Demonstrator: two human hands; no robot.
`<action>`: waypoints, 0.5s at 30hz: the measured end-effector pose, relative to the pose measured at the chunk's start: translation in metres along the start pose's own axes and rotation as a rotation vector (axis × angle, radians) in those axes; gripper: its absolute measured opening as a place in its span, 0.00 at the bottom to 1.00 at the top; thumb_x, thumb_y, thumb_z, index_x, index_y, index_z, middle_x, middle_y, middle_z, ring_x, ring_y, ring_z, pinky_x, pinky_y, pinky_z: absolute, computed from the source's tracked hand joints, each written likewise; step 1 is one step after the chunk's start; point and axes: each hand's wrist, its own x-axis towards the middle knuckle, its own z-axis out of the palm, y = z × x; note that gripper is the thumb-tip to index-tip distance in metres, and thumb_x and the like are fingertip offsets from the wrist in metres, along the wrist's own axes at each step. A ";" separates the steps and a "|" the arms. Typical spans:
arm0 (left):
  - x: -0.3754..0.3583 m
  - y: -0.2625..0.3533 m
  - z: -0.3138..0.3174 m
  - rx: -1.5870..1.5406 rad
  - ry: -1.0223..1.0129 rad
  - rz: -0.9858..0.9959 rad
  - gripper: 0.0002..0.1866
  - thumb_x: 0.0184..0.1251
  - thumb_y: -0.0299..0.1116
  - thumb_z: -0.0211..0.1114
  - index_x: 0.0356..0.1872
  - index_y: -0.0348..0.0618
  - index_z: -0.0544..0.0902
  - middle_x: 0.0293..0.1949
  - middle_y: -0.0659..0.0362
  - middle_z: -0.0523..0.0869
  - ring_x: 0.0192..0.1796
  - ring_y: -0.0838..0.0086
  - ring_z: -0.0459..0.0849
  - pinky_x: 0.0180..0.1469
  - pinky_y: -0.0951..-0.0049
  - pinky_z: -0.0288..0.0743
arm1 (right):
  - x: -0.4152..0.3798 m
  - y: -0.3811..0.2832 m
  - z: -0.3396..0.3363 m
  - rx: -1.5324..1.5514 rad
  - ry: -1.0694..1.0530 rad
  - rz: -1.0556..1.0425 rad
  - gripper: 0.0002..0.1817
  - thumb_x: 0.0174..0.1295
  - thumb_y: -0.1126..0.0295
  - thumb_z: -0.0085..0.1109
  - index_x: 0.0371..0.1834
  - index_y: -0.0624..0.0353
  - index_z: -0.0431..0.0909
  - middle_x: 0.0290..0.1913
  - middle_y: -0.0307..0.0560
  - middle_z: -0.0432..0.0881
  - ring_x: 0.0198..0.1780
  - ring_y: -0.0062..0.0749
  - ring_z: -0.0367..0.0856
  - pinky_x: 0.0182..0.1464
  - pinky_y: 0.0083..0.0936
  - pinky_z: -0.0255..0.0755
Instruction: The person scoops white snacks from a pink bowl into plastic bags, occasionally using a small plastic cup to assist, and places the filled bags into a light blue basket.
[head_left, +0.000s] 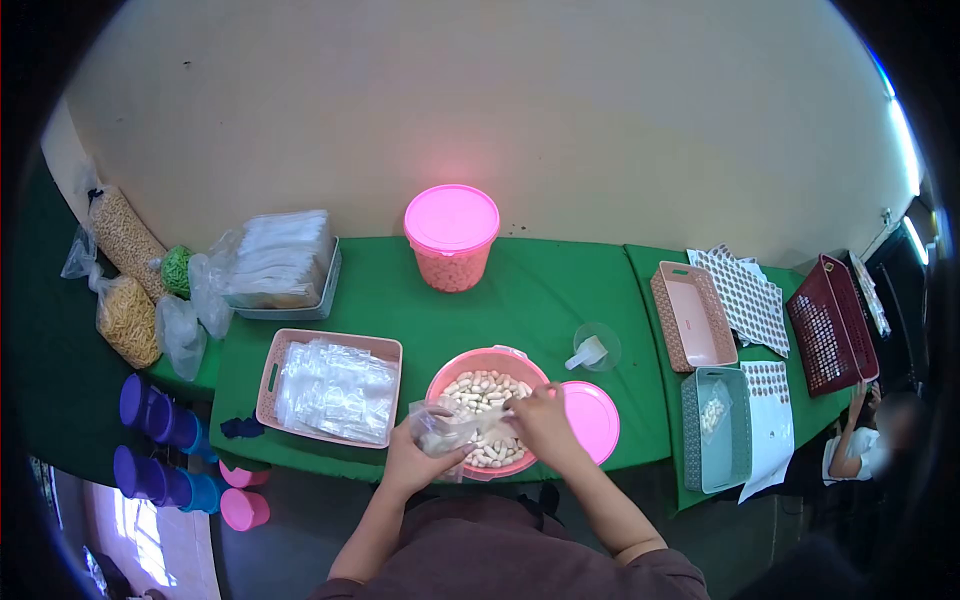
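A pink bucket full of white, peanut-shaped pieces stands at the table's front edge. Over its left side, my left hand is closed around a clear plastic bag. What is inside the bag is hard to make out. My right hand is above the bucket's right side, fingers pinched together at what looks like the bag's other end. A pink lid lies right of the bucket, partly behind my right forearm.
On the green table are a lidded pink bucket, a clear lid with a white scoop and a basket of clear bags. Baskets and sticker sheets lie right; filled snack bags left. Another person is far right.
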 end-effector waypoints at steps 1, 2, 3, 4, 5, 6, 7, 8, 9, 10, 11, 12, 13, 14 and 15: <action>0.001 -0.001 -0.003 0.008 0.035 0.013 0.29 0.39 0.31 0.82 0.45 0.39 0.78 0.41 0.57 0.81 0.45 0.73 0.81 0.49 0.71 0.77 | -0.003 -0.002 0.006 0.002 0.000 -0.003 0.09 0.54 0.66 0.66 0.38 0.52 0.82 0.30 0.41 0.83 0.42 0.37 0.77 0.57 0.44 0.59; 0.001 -0.002 -0.006 0.016 0.071 0.023 0.29 0.40 0.30 0.82 0.45 0.39 0.78 0.41 0.57 0.81 0.45 0.73 0.81 0.49 0.71 0.77 | -0.005 -0.004 0.010 0.051 0.006 0.013 0.09 0.55 0.66 0.65 0.39 0.52 0.82 0.30 0.42 0.83 0.43 0.37 0.77 0.56 0.44 0.59; 0.001 -0.003 -0.009 0.016 0.074 0.017 0.29 0.40 0.30 0.82 0.45 0.39 0.78 0.41 0.57 0.81 0.45 0.73 0.81 0.49 0.71 0.77 | -0.007 -0.005 0.011 0.099 0.011 0.031 0.10 0.56 0.65 0.64 0.39 0.53 0.81 0.30 0.44 0.83 0.44 0.38 0.78 0.56 0.44 0.60; 0.001 -0.004 -0.012 -0.004 0.119 -0.006 0.29 0.40 0.30 0.82 0.46 0.39 0.77 0.41 0.57 0.81 0.45 0.73 0.81 0.49 0.71 0.77 | -0.007 -0.004 0.008 0.134 -0.013 0.059 0.10 0.56 0.65 0.64 0.40 0.51 0.81 0.30 0.43 0.84 0.43 0.38 0.78 0.56 0.44 0.59; 0.002 -0.006 -0.015 -0.025 0.161 -0.025 0.29 0.40 0.29 0.81 0.46 0.39 0.77 0.41 0.57 0.81 0.45 0.73 0.81 0.48 0.70 0.78 | -0.009 -0.001 0.008 0.135 -0.014 0.064 0.10 0.56 0.65 0.64 0.40 0.51 0.81 0.30 0.43 0.84 0.43 0.38 0.78 0.56 0.44 0.59; 0.003 -0.008 -0.017 -0.012 0.189 -0.015 0.29 0.41 0.30 0.82 0.46 0.38 0.76 0.41 0.57 0.81 0.44 0.72 0.81 0.48 0.70 0.78 | -0.010 0.002 0.008 0.151 -0.041 0.081 0.10 0.56 0.64 0.64 0.40 0.51 0.82 0.30 0.43 0.84 0.43 0.38 0.78 0.56 0.44 0.59; 0.004 -0.009 -0.020 -0.012 0.186 -0.014 0.29 0.41 0.30 0.82 0.46 0.38 0.76 0.41 0.57 0.81 0.44 0.72 0.81 0.48 0.70 0.78 | -0.010 0.005 0.008 0.167 -0.067 0.096 0.10 0.56 0.64 0.64 0.40 0.50 0.82 0.30 0.42 0.84 0.42 0.38 0.78 0.56 0.44 0.59; 0.004 -0.008 -0.022 0.011 0.214 -0.024 0.29 0.41 0.31 0.82 0.46 0.38 0.77 0.41 0.57 0.82 0.44 0.73 0.81 0.48 0.70 0.78 | -0.011 0.005 0.005 0.166 -0.066 0.098 0.10 0.56 0.64 0.64 0.40 0.50 0.82 0.30 0.42 0.84 0.42 0.38 0.78 0.56 0.44 0.59; 0.003 -0.008 -0.023 0.033 0.243 -0.036 0.29 0.41 0.31 0.82 0.46 0.39 0.77 0.41 0.57 0.82 0.44 0.73 0.81 0.48 0.70 0.78 | -0.012 0.004 0.002 0.232 -0.096 0.098 0.10 0.56 0.63 0.64 0.40 0.50 0.82 0.29 0.42 0.84 0.42 0.37 0.78 0.56 0.43 0.58; 0.003 -0.007 -0.023 0.033 0.242 -0.038 0.29 0.41 0.31 0.82 0.46 0.39 0.77 0.41 0.57 0.82 0.44 0.73 0.81 0.48 0.70 0.78 | -0.013 0.003 -0.001 0.297 -0.128 0.099 0.10 0.57 0.62 0.64 0.40 0.50 0.82 0.29 0.41 0.84 0.42 0.37 0.78 0.55 0.43 0.58; 0.003 -0.007 -0.023 0.026 0.236 -0.046 0.30 0.40 0.32 0.82 0.46 0.39 0.77 0.41 0.57 0.82 0.44 0.73 0.81 0.48 0.70 0.78 | -0.013 0.001 -0.001 0.297 -0.128 0.100 0.10 0.57 0.62 0.64 0.40 0.50 0.82 0.29 0.41 0.84 0.42 0.37 0.78 0.55 0.43 0.58; 0.003 -0.006 -0.023 0.021 0.230 -0.054 0.30 0.40 0.32 0.83 0.46 0.39 0.77 0.40 0.57 0.82 0.44 0.73 0.81 0.48 0.70 0.78 | -0.014 -0.001 0.000 0.313 -0.155 0.092 0.10 0.57 0.61 0.65 0.39 0.50 0.83 0.29 0.41 0.84 0.42 0.37 0.78 0.55 0.41 0.57; 0.003 -0.007 -0.023 0.021 0.229 -0.054 0.30 0.40 0.32 0.83 0.46 0.39 0.77 0.40 0.57 0.82 0.44 0.73 0.81 0.48 0.70 0.78 | -0.015 -0.004 0.001 0.329 -0.181 0.083 0.10 0.57 0.60 0.65 0.39 0.51 0.83 0.28 0.41 0.84 0.43 0.36 0.78 0.55 0.40 0.57; 0.004 -0.009 -0.022 0.043 0.208 -0.036 0.30 0.40 0.32 0.83 0.46 0.39 0.77 0.40 0.57 0.82 0.44 0.73 0.81 0.48 0.70 0.78 | -0.016 -0.006 0.003 0.329 -0.180 0.083 0.10 0.57 0.60 0.65 0.39 0.51 0.83 0.28 0.41 0.84 0.43 0.36 0.78 0.55 0.40 0.57; 0.004 -0.009 -0.021 0.064 0.189 -0.018 0.30 0.40 0.32 0.83 0.47 0.39 0.77 0.40 0.57 0.82 0.45 0.72 0.81 0.48 0.70 0.77 | -0.016 -0.006 0.007 0.371 -0.151 0.110 0.10 0.57 0.60 0.65 0.39 0.51 0.83 0.28 0.42 0.84 0.41 0.36 0.78 0.53 0.39 0.58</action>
